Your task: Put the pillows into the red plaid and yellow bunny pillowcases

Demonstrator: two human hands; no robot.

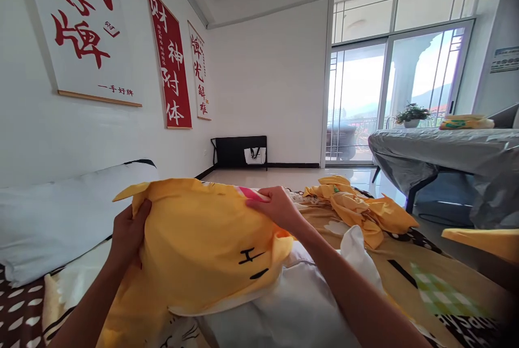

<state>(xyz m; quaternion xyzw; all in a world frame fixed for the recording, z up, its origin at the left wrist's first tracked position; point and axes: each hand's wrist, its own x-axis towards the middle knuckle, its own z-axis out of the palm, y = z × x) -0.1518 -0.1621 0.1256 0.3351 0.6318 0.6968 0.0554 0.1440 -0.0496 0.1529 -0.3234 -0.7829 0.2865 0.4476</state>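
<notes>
yellow pillowcase [203,245] lies crosswise, both ends gripped.

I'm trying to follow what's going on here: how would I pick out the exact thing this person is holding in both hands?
Start at the bed with the patterned cover that fills the lower picture. Near its middle, the left hand and right hand grip the far edge of a yellow pillowcase pulled over a white pillow. Unlike the crumpled yellow cloth beyond, it is stretched smooth, with short black marks.
</notes>
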